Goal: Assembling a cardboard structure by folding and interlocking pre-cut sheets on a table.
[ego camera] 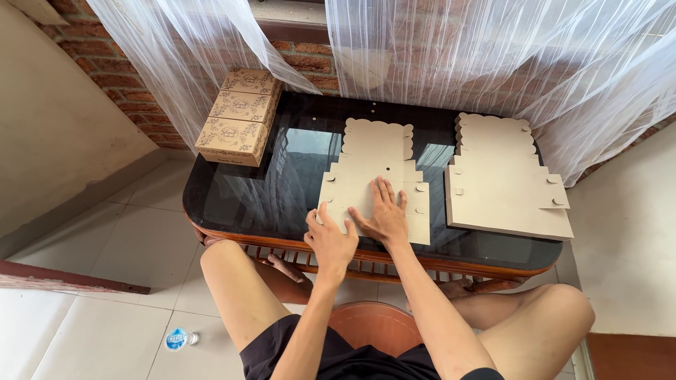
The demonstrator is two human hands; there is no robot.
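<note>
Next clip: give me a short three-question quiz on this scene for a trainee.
1. True or false: the right hand lies flat on the cardboard sheet.
2. Where is the stack of flat sheets? A) left of the hands B) right of the hands C) on the floor
3. What sits at the table's far left corner?

Key
1. True; the left hand is at the sheet's near edge.
2. B
3. A stack of printed boxes.

1. Soft, bright daylight comes through the sheer curtains (451, 49) ahead.
2. The dark glass tabletop (282, 183) mirrors pale window glare.
3. Shadows are faint and soft.
4. Everything looks sharp; edges bow with wide-angle distortion.
</note>
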